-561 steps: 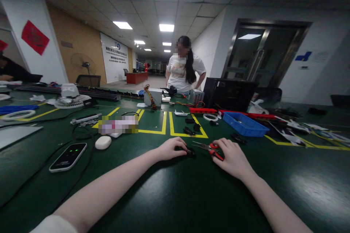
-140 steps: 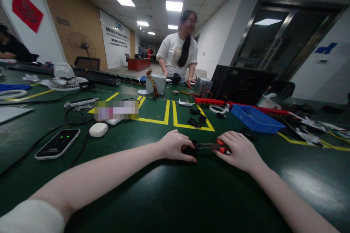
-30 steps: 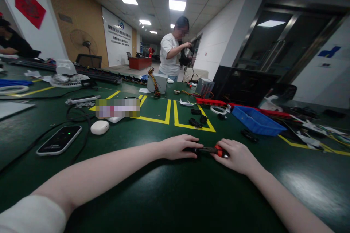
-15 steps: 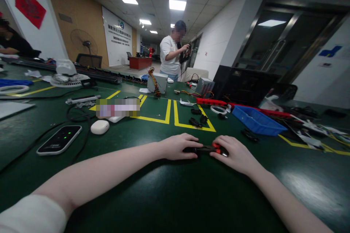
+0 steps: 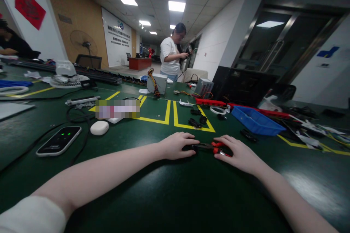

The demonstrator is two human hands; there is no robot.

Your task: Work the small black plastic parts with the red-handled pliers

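Small black part meets pliers, handles spread wide
We've got the part pinched in our left hand, just over the green table, and the pliers held in our right hand; can't tell if the tips are biting. Best we pin it firmly, line the tips up straight, squeeze slowly, keep fingertips clear. Versus half a second ago, our right fingers are looser and the handles wider apart.

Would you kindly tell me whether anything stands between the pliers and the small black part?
Nothing visible does: the pliers, in the right hand, point straight at the black part in the left hand. Whether their tips touch it is unclear.
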